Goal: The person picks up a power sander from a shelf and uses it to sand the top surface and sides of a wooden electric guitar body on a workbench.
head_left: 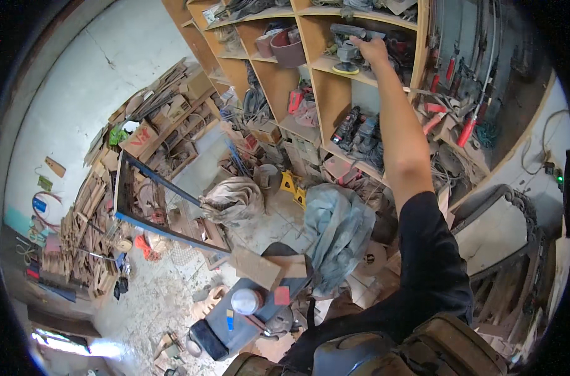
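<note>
My right hand is raised into an upper cubby of the wooden shelving, with its fingers closed on a grey sander that has a round yellow pad. A dark grey cylindrical tool lies just behind it, and more dark items in that cubby are partly hidden by my hand. My left hand is not in view.
Power tools fill a lower cubby. Red-handled clamps hang right. Scrap wood leans along the left wall beside a blue frame. A crumpled plastic sheet and a cluttered grey bench are below.
</note>
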A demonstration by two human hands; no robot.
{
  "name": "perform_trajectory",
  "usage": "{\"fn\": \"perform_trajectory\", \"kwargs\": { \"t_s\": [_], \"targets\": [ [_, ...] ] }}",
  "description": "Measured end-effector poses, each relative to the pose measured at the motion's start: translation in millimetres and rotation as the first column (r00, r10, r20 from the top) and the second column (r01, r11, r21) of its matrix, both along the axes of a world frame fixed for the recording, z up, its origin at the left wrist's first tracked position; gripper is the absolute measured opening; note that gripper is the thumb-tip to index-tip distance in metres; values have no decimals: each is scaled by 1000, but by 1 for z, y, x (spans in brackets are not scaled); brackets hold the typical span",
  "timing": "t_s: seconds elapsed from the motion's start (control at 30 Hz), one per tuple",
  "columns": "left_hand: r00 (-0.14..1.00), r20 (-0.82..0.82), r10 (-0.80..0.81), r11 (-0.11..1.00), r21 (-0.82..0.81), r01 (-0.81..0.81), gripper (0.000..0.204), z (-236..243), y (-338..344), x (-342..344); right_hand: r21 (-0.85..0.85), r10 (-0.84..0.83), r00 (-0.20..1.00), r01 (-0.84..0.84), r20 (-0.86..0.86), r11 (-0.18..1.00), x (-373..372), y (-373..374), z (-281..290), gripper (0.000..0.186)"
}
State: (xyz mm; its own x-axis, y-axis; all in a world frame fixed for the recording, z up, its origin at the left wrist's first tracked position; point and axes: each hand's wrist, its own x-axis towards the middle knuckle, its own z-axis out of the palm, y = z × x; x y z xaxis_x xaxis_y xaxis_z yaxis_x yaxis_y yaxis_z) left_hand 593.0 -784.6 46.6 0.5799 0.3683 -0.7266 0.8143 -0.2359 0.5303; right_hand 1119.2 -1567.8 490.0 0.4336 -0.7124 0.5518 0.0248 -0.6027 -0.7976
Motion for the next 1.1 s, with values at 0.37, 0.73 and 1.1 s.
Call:
{"fn": "perform_trajectory", "kwargs": {
  "t_s": [0.37,0.73,1.1],
  "targets": [
    [1000,-2,10,999,35,-10,46,23,-26,43,98,-68,989,81,-128,992,64,-3,-19,52],
    [992,-41,121,993,20,-120,45,15,-18,-2,-163,52,926,11,374,987,-7,87,-45,33],
    [993,-93,70,967,250,-44,60,-62,91,-256,25,214,976,-215,38,976,-241,251,-52,73]
  ]
}}
